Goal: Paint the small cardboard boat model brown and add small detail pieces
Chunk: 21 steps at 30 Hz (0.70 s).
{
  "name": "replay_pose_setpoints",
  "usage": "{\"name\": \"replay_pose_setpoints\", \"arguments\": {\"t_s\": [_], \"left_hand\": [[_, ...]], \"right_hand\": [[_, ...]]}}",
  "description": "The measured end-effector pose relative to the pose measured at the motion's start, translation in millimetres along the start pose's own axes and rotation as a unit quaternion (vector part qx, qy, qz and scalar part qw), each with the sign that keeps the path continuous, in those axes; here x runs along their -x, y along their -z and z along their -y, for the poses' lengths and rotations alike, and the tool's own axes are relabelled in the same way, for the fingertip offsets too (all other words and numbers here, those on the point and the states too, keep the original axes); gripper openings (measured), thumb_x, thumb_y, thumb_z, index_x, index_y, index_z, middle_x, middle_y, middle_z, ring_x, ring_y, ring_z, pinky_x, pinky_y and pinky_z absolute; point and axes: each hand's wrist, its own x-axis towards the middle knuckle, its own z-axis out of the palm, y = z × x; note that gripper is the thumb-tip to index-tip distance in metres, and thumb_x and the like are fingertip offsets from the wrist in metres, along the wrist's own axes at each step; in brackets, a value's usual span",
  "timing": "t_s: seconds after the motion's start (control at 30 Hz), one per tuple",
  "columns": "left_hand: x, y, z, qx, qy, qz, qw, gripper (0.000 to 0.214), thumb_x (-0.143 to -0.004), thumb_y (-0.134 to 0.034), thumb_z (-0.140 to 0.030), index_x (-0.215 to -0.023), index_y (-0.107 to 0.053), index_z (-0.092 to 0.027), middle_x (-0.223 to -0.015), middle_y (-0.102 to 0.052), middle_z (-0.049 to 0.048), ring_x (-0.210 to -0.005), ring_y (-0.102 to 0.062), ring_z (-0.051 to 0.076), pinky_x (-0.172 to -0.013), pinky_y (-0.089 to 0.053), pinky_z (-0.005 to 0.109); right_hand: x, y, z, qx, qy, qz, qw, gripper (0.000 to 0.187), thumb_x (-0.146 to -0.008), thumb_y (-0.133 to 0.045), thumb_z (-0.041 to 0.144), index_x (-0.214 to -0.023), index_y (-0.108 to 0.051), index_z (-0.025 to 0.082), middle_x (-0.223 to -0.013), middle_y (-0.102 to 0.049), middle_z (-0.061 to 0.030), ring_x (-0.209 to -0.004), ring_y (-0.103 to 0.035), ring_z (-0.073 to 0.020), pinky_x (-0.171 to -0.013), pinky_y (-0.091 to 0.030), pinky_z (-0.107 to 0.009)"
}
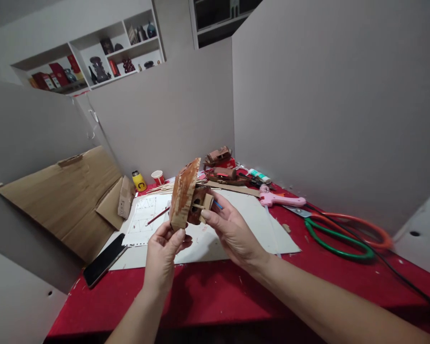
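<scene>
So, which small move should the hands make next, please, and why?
Probably the right hand should press gently on the small pale stick, because its thumb is close to the stick's end, while the left hand grips the brown model at its lower end, so it seems steady.

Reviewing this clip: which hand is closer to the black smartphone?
Left. The left hand is just right of the black smartphone, holding the lower end of a brown model; the right hand is farther right, on the model's right side.

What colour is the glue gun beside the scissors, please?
The glue gun is pink, as the head view shows.
</scene>
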Motion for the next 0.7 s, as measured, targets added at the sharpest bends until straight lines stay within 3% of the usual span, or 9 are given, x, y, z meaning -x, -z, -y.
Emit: {"name": "replay_pose_setpoints", "arguments": {"t_s": [0.37,0.57,0.7], "left_hand": [[-11,19.1,-8,0.005,-0.020,0.011,1.000,0.028,-0.072,-0.084,-0.025,-0.096,-0.076,-0.014,-0.088,-0.077,0.0057,-0.065,-0.067,0.012,-0.067,-0.059,0.025],[-19,28.6,-14,0.101,0.026,0.014,0.994,0.034,-0.067,-0.088,-0.035,-0.088,-0.075,-0.012,-0.084,-0.076,0.0070,-0.060,-0.066,0.011,-0.058,-0.059,0.020],[-25,37.9,-19,0.142,0.056,0.004,0.988,0.037,-0.062,-0.090,-0.037,-0.086,-0.074,-0.013,-0.082,-0.077,0.0069,-0.058,-0.065,0.009,-0.055,-0.058,0.018]], "right_hand": [[-17,-13,2,0.021,-0.007,0.040,0.999,0.057,-0.075,-0.081,0.034,-0.127,-0.057,0.029,-0.132,-0.065,-0.0034,-0.130,-0.053,-0.0235,-0.111,-0.039,-0.042],[-24,-19,10,0.043,-0.035,0.003,0.998,0.051,-0.075,-0.076,0.051,-0.120,-0.062,0.033,-0.142,-0.057,-0.0011,-0.127,-0.054,-0.0257,-0.100,-0.046,-0.042],[-37,-5,11,0.082,0.016,-0.054,0.995,0.040,-0.077,-0.074,0.049,-0.111,-0.066,0.030,-0.129,-0.067,-0.0031,-0.116,-0.062,-0.0216,-0.096,-0.050,-0.039]]}}
